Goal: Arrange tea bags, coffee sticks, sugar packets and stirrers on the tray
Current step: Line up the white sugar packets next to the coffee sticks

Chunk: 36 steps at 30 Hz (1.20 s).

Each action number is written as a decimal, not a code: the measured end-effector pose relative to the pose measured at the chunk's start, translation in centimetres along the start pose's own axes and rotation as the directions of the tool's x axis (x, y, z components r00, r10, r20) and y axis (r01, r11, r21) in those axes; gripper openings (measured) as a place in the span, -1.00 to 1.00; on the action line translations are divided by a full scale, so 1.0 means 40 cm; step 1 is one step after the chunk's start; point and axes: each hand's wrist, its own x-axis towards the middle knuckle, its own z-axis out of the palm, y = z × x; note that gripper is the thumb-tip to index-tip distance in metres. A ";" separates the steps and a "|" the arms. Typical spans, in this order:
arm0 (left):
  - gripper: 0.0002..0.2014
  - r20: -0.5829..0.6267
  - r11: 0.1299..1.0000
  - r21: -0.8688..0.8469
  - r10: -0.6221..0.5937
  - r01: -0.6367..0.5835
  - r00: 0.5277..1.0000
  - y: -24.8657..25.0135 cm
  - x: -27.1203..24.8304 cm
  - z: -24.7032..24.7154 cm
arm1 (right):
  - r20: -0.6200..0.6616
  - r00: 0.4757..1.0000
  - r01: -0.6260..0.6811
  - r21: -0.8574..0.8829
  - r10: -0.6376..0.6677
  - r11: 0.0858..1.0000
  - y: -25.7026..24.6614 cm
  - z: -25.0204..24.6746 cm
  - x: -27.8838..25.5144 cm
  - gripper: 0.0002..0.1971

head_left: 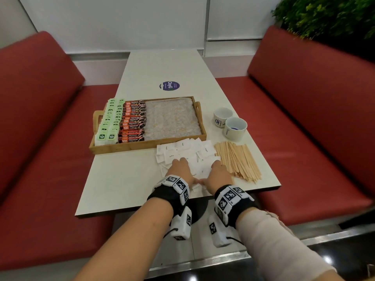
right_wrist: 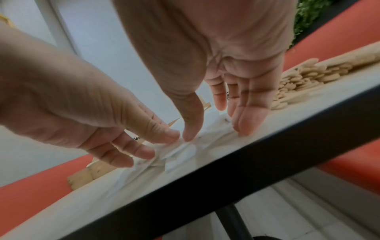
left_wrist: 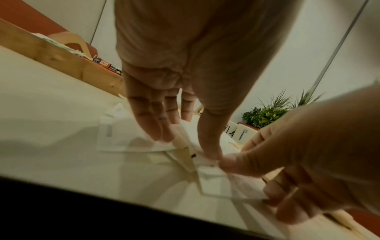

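A wooden tray (head_left: pixel 146 146) holds green tea bags (head_left: pixel 109 122) at its left end and a row of coffee sticks (head_left: pixel 133 122) beside them; its right part is bare. White sugar packets (head_left: pixel 186 151) lie scattered on the table in front of the tray, with a pile of wooden stirrers (head_left: pixel 237 161) to their right. My left hand (head_left: pixel 182 169) (left_wrist: pixel 185 144) and right hand (head_left: pixel 219 171) (right_wrist: pixel 216 131) rest side by side on the near packets (right_wrist: pixel 185 151). Both hands have straight fingers with tips pressing on the paper. The thumbs nearly meet.
Two white cups (head_left: pixel 235 127) stand right of the tray, behind the stirrers. A round blue sticker (head_left: pixel 169 86) marks the far table top. Red benches (head_left: pixel 40 118) flank the table. The table's front edge (right_wrist: pixel 267 146) runs just under my wrists.
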 end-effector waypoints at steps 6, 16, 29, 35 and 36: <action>-0.28 -0.042 0.995 -0.095 0.000 -0.004 0.999 -0.016 0.002 0.025 | -0.026 0.997 -0.067 0.224 0.074 0.972 0.000 0.025 0.009 -0.36; -0.34 -0.104 0.964 -0.266 -0.003 -0.025 0.995 -0.071 0.001 0.033 | 0.021 0.991 -0.129 0.431 0.133 0.893 -0.028 0.064 0.024 -0.44; -0.57 -0.202 0.849 -0.523 -0.035 -0.078 0.979 -0.110 -0.013 0.033 | 0.095 0.995 -0.072 0.512 0.027 0.856 -0.047 0.079 0.037 -0.81; -0.51 -0.201 0.734 -0.672 -0.050 -0.101 0.978 -0.104 -0.007 0.010 | 0.033 0.999 -0.022 0.685 -0.001 0.728 -0.053 0.054 0.036 -0.84; -0.52 -0.189 0.698 -0.709 -0.053 -0.099 0.981 -0.103 -0.006 0.002 | 0.038 0.999 -0.016 0.715 -0.016 0.699 -0.058 0.047 0.034 -0.86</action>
